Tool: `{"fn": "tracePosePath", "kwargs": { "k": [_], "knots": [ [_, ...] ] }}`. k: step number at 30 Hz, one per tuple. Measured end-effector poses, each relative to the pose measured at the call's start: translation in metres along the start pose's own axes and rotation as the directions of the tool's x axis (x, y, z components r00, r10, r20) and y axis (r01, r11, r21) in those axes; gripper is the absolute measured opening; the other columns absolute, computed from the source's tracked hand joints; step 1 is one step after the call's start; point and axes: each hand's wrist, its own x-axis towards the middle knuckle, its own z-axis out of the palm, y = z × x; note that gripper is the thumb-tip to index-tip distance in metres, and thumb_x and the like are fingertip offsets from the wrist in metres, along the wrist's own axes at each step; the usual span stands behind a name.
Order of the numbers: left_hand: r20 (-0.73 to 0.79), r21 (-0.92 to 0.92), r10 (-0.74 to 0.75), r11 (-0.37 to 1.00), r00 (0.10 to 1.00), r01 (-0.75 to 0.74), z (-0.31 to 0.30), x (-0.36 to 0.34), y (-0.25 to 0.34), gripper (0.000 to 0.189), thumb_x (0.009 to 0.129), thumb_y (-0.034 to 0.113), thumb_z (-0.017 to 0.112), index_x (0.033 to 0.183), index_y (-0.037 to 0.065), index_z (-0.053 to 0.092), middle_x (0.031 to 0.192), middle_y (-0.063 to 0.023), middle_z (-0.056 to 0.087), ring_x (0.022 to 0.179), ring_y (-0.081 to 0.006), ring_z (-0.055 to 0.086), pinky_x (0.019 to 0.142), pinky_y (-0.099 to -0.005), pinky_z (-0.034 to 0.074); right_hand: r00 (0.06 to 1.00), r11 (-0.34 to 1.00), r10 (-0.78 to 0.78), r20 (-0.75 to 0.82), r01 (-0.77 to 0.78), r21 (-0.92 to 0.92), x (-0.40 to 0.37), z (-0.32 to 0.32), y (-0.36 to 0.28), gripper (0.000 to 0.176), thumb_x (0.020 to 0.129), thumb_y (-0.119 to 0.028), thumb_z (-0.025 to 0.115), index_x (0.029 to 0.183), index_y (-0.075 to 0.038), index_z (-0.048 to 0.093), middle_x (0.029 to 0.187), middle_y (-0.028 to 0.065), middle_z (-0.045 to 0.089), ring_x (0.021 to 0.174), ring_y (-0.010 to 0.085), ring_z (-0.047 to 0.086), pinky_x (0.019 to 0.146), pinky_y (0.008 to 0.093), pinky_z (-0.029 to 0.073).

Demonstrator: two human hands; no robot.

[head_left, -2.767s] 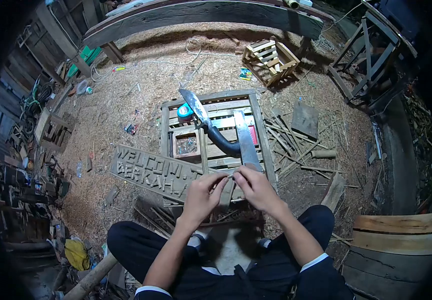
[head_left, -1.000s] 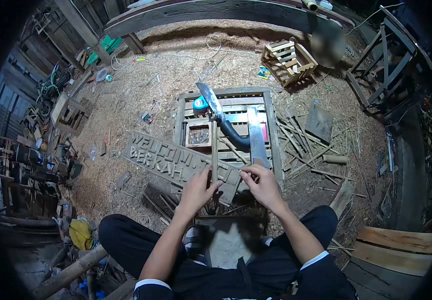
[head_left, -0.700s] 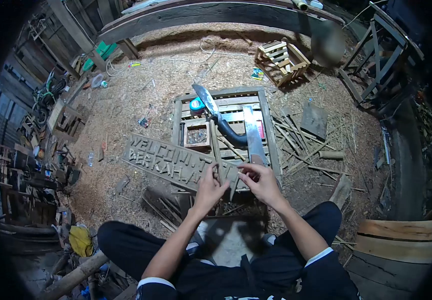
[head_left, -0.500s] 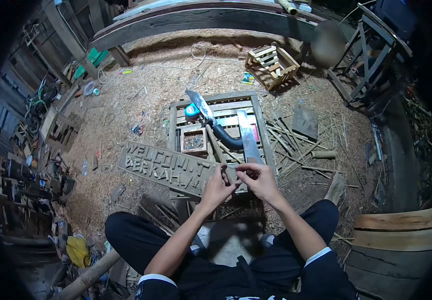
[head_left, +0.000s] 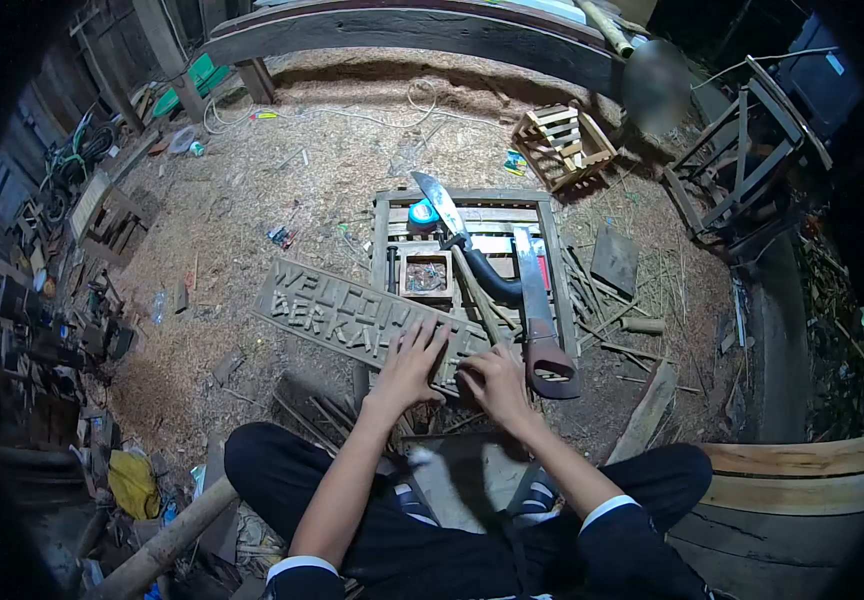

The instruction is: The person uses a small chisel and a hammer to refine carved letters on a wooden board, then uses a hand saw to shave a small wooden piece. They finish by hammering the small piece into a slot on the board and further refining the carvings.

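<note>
A long wooden board with raised letters (head_left: 327, 318) lies slanted across the near left part of a slatted wooden table (head_left: 544, 215). My left hand (head_left: 410, 368) rests on the board with its fingers spread. Near the board's right end, my right hand (head_left: 497, 385) has its fingers pinched together; what they hold, if anything, is too small to tell. A handsaw (head_left: 535, 290) lies just right of that hand, its brown handle towards me. Beyond are a machete with a black handle (head_left: 492, 278), a small wooden box of bits (head_left: 425, 274) and a blue tape measure (head_left: 422, 214).
A slatted crate (head_left: 564, 145) stands beyond the table on the shavings-covered floor. Thin sticks (head_left: 592, 300) and a flat wood piece (head_left: 615, 258) lie to the right. A thick beam (head_left: 402, 32) crosses the far side. Wide planks (head_left: 802, 475) are at the lower right.
My hands have moved apart: the left has opened flat onto the board, and the right has come down at the board's right end. The view has shifted, so the table appears further right.
</note>
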Motion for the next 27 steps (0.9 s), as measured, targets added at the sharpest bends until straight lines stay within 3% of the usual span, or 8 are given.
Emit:
{"fn": "tracePosePath", "kwargs": {
  "k": [3, 7, 12, 19, 23, 25, 27],
  "knots": [
    [0.082, 0.004, 0.018, 1.0, 0.996, -0.019, 0.002, 0.017, -0.011, 0.141, 0.053, 0.027, 0.102, 0.168, 0.017, 0.023, 0.173, -0.0133, 0.028, 0.16, -0.0364, 0.024, 0.127, -0.0604, 0.023, 0.994, 0.997, -0.065, -0.083, 0.06, -0.055, -0.005, 0.013, 0.006, 0.017, 0.084, -0.016, 0.083, 0.1, -0.011, 0.081, 0.098, 0.0054, 0.074, 0.099, 0.0283, 0.063, 0.089, 0.0447, 0.048],
    [0.021, 0.09, 0.116, 0.989, 0.993, -0.117, 0.005, 0.025, -0.019, 0.147, 0.045, 0.033, 0.103, 0.169, 0.019, 0.025, 0.171, -0.0125, 0.032, 0.161, -0.0361, 0.023, 0.126, -0.065, 0.018, 0.996, 0.994, -0.076, -0.046, 0.072, -0.078, -0.008, 0.023, 0.011, 0.019, 0.083, -0.017, 0.084, 0.102, -0.012, 0.081, 0.1, 0.0033, 0.073, 0.101, 0.0261, 0.063, 0.091, 0.0444, 0.044],
    [0.05, 0.084, 0.177, 0.98, 0.983, -0.181, 0.006, 0.04, -0.027, 0.15, 0.039, 0.043, 0.102, 0.168, 0.024, 0.028, 0.168, -0.0146, 0.035, 0.159, -0.0385, 0.026, 0.121, -0.0745, 0.016, 0.996, 0.996, -0.086, 0.026, 0.086, 0.035, -0.003, 0.004, 0.024, 0.025, 0.083, -0.013, 0.084, 0.107, -0.009, 0.08, 0.099, 0.0072, 0.073, 0.098, 0.0293, 0.063, 0.088, 0.0444, 0.05],
    [-0.002, 0.106, 0.143, 0.984, 0.99, -0.142, 0.011, 0.038, -0.008, 0.145, 0.04, 0.05, 0.101, 0.166, 0.026, 0.034, 0.163, -0.0169, 0.04, 0.153, -0.0434, 0.034, 0.116, -0.0751, 0.021, 0.992, 0.99, -0.115, 0.05, 0.11, 0.083, 0.001, -0.015, 0.041, 0.024, 0.082, -0.013, 0.083, 0.105, -0.008, 0.078, 0.098, 0.0071, 0.069, 0.101, 0.0292, 0.062, 0.092, 0.0457, 0.05],
    [-0.055, 0.095, 0.103, 0.991, 0.993, -0.098, 0.021, 0.036, -0.001, 0.149, 0.039, 0.055, 0.1, 0.167, 0.022, 0.031, 0.165, -0.0159, 0.038, 0.154, -0.0422, 0.032, 0.116, -0.076, 0.019, 0.979, 0.98, -0.198, 0.049, 0.195, 0.048, 0.002, -0.018, 0.049, 0.02, 0.082, -0.016, 0.084, 0.101, -0.011, 0.078, 0.097, 0.0042, 0.069, 0.1, 0.0268, 0.063, 0.09, 0.0457, 0.049],
    [-0.019, 0.088, 0.052, 0.995, 0.998, -0.051, 0.021, 0.032, 0.002, 0.149, 0.043, 0.054, 0.1, 0.168, 0.02, 0.027, 0.166, -0.0157, 0.035, 0.156, -0.0407, 0.028, 0.119, -0.0736, 0.018, 0.973, 0.973, -0.225, 0.054, 0.222, 0.063, 0.003, -0.016, 0.05, 0.018, 0.082, -0.017, 0.084, 0.099, -0.012, 0.078, 0.097, 0.003, 0.069, 0.099, 0.0257, 0.063, 0.089, 0.0451, 0.048],
    [-0.1, 0.069, 0.055, 0.996, 0.993, -0.048, 0.02, 0.023, 0.007, 0.148, 0.046, 0.053, 0.1, 0.169, 0.02, 0.024, 0.167, -0.0171, 0.033, 0.157, -0.0396, 0.025, 0.121, -0.0698, 0.017, 0.98, 0.98, -0.199, 0.02, 0.198, 0.031, 0.002, -0.012, 0.048, 0.015, 0.082, -0.017, 0.084, 0.094, -0.012, 0.078, 0.095, 0.0018, 0.07, 0.098, 0.0239, 0.064, 0.088, 0.0424, 0.047]
  ]
}}
